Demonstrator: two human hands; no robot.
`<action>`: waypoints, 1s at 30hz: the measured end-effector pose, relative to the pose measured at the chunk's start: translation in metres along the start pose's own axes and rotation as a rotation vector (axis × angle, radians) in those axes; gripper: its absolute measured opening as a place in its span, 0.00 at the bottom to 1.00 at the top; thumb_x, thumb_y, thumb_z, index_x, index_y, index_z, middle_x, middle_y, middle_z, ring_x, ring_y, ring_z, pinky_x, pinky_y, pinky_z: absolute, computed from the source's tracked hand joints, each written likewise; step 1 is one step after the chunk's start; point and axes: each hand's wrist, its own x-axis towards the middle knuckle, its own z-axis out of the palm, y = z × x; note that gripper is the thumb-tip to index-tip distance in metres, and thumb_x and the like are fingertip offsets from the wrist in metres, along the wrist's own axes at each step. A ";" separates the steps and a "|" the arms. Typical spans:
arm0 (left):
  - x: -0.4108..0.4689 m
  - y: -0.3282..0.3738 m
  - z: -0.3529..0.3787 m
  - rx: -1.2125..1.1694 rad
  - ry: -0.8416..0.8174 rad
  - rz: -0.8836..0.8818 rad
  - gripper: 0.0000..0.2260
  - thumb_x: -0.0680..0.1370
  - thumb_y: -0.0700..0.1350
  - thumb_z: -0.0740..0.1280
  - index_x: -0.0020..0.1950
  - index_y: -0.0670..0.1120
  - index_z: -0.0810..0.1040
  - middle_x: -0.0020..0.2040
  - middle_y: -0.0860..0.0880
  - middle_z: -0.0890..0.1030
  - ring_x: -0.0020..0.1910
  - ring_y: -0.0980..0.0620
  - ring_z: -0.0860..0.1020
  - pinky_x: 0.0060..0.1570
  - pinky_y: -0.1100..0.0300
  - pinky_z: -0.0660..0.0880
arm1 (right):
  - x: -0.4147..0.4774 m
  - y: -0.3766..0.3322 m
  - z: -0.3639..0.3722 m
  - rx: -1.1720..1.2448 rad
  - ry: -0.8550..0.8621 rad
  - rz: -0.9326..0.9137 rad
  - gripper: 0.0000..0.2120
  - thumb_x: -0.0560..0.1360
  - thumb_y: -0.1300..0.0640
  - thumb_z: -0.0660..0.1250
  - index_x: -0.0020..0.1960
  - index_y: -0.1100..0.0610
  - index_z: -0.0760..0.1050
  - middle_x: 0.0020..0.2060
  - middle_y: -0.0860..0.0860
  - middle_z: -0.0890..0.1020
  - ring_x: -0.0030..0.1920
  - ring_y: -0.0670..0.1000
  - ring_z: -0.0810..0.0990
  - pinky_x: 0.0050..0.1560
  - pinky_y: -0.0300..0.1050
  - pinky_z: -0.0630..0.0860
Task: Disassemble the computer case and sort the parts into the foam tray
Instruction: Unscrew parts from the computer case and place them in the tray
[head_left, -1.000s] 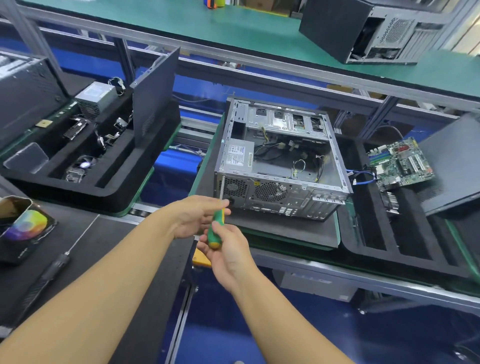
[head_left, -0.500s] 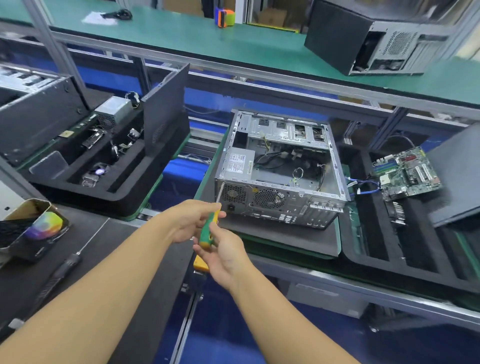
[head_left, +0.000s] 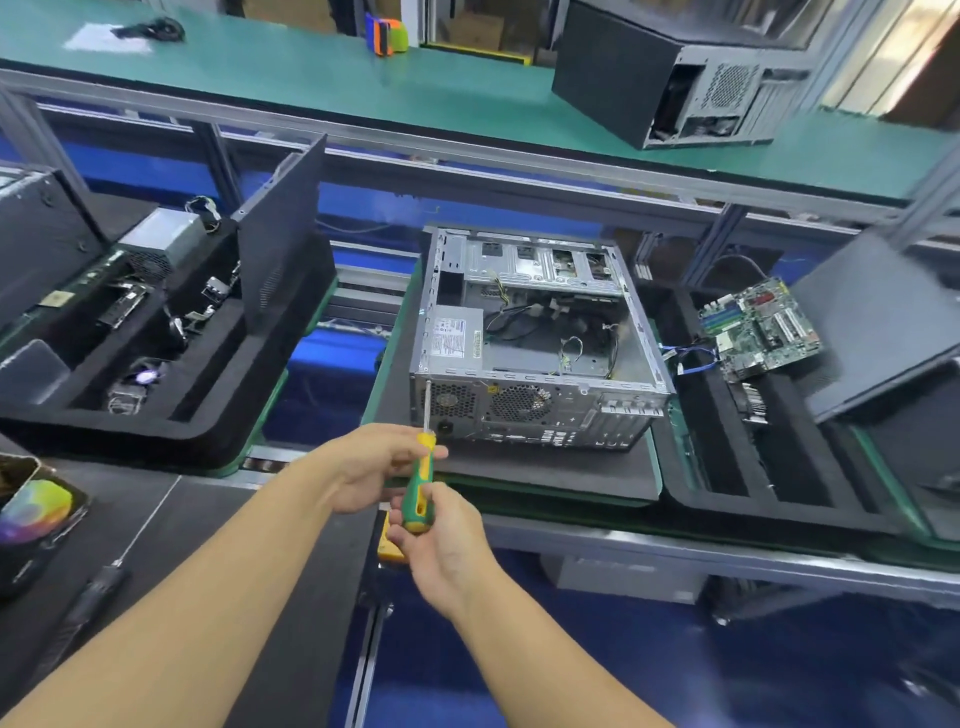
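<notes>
Near the tabletop's (head_left: 519, 470) front edge, the computer case (head_left: 535, 364) lies open: motherboard (head_left: 761, 330) already in the foam tray (head_left: 761, 467), power supply (head_left: 454, 338) not yet out. Left hand (head_left: 369, 467) and right hand (head_left: 441, 540) both grip the screwdriver (head_left: 418, 488).

bare grey metal case (head_left: 535, 400), matt black foam tray (head_left: 727, 467)

No text, brand or number can be read anywhere. The white label (head_left: 456, 336) on the power supply (head_left: 441, 358) inside the computer case (head_left: 545, 415) carries rows of print and a blue heading, all too small and blurred to make out. Markings on the circuit board (head_left: 758, 327) are equally illegible.
</notes>
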 end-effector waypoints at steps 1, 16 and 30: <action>0.000 0.000 0.002 0.028 0.011 0.013 0.10 0.79 0.42 0.70 0.59 0.44 0.80 0.54 0.47 0.85 0.48 0.50 0.80 0.42 0.56 0.76 | 0.000 0.003 0.000 -0.035 0.012 -0.033 0.07 0.82 0.62 0.62 0.57 0.64 0.73 0.40 0.59 0.79 0.33 0.51 0.77 0.31 0.44 0.75; 0.015 0.008 -0.003 -0.213 0.120 0.068 0.12 0.81 0.39 0.65 0.64 0.42 0.77 0.54 0.46 0.85 0.52 0.48 0.84 0.46 0.54 0.79 | 0.001 0.000 0.003 0.011 0.026 -0.023 0.11 0.83 0.59 0.62 0.60 0.65 0.74 0.38 0.57 0.80 0.31 0.51 0.79 0.34 0.46 0.78; 0.067 0.023 0.012 -0.424 0.368 0.082 0.09 0.78 0.43 0.72 0.53 0.39 0.80 0.36 0.47 0.84 0.38 0.52 0.83 0.46 0.54 0.83 | 0.009 -0.004 -0.011 -0.111 0.077 -0.130 0.17 0.76 0.65 0.71 0.61 0.55 0.71 0.48 0.57 0.76 0.31 0.46 0.79 0.36 0.43 0.79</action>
